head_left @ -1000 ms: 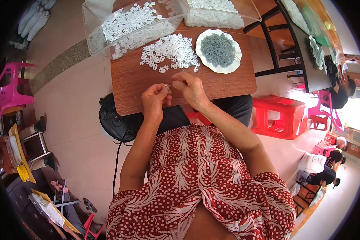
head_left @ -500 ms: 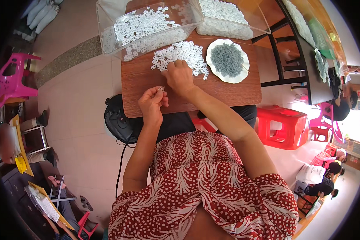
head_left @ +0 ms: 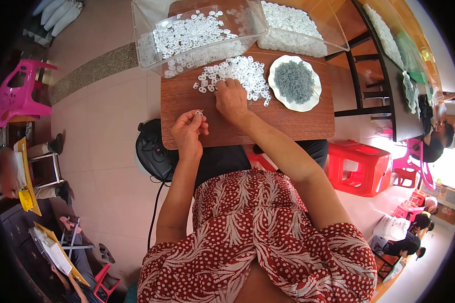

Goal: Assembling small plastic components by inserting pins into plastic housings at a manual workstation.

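My left hand [head_left: 188,130] hovers over the near left part of the small wooden table [head_left: 298,126], pinching a small white ring [head_left: 199,113] between thumb and fingertips. My right hand [head_left: 231,99] rests palm down on the near edge of a loose pile of white plastic rings [head_left: 240,72] in the table's middle. Whether its fingers hold a ring is hidden. A white plate [head_left: 308,103] with a heap of small grey parts [head_left: 293,82] lies to the right of the pile.
Two clear plastic bins [head_left: 187,38] with several white rings stand at the table's far edge. A black fan [head_left: 154,151] sits on the floor at the left, a red stool [head_left: 361,166] at the right, a pink chair [head_left: 17,93] far left. Other people sit at the far right.
My right hand has left my left hand and reached forward onto the pile of white rings. My left hand stays put with its ring.
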Demonstrator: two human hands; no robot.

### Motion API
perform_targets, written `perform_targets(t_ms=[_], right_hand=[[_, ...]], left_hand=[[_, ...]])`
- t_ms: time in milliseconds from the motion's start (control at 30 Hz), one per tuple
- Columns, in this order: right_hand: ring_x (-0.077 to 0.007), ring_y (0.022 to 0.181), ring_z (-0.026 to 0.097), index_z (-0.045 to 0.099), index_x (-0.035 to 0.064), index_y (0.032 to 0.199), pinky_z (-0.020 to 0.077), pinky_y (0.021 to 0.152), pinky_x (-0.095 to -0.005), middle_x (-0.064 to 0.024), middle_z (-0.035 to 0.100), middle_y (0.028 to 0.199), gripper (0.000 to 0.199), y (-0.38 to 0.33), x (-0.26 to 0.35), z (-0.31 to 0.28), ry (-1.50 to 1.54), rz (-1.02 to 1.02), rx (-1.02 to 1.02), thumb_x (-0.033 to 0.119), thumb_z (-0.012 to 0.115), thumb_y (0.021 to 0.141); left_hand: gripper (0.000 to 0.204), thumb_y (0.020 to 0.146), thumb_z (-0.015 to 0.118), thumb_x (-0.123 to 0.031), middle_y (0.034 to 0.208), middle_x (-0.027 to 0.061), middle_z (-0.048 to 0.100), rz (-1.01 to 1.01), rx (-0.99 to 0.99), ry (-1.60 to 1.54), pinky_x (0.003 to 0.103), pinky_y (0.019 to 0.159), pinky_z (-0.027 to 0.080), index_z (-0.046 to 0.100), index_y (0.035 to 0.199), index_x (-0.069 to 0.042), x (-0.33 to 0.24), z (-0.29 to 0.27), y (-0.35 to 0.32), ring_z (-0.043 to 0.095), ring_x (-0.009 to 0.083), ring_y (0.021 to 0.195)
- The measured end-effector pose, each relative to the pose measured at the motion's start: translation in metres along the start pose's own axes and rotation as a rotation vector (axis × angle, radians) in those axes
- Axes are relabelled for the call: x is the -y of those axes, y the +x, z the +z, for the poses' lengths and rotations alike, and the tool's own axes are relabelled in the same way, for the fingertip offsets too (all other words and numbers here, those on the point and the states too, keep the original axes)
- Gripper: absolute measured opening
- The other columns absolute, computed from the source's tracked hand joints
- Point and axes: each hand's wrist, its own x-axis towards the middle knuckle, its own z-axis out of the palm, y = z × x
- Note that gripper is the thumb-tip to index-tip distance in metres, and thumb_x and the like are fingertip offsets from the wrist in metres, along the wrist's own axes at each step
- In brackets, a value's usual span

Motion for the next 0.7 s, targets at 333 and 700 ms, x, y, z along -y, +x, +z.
perform_targets(t_ms=[333, 700], right_hand=[[-0.0274, 0.079, 0.053, 0.061, 0.0105, 0.076, 0.044, 0.065, -0.0353, -0.0119, 0.053, 0.078, 0.008, 0.022, -0.007, 0.001, -0.163, -0.328, 0.094, 0.01, 0.056, 0.07], [-0.024, 0.082, 0.053, 0.059, 0.0067, 0.083, 0.0457, 0.066, -0.0315, -0.01, 0.055, 0.081, 0.013, 0.029, 0.002, -0.009, -0.341, -0.559, 0.222, 0.014, 0.052, 0.075]], left_hand=[[0.01, 0.085, 0.059, -0.007, 0.073, 0.0066, 0.06, 0.009, 0.012, -0.033, 0.021, 0.045, 0.044, 0.059, 0.089, 0.002, -0.004, 0.002, -0.003, 0.055, 0.0108, 0.054], [0.01, 0.085, 0.058, -0.004, 0.075, 0.0083, 0.06, -0.011, 0.023, -0.019, 0.023, 0.047, 0.044, 0.058, 0.092, 0.003, -0.005, 0.006, 0.002, 0.055, 0.0123, 0.056]])
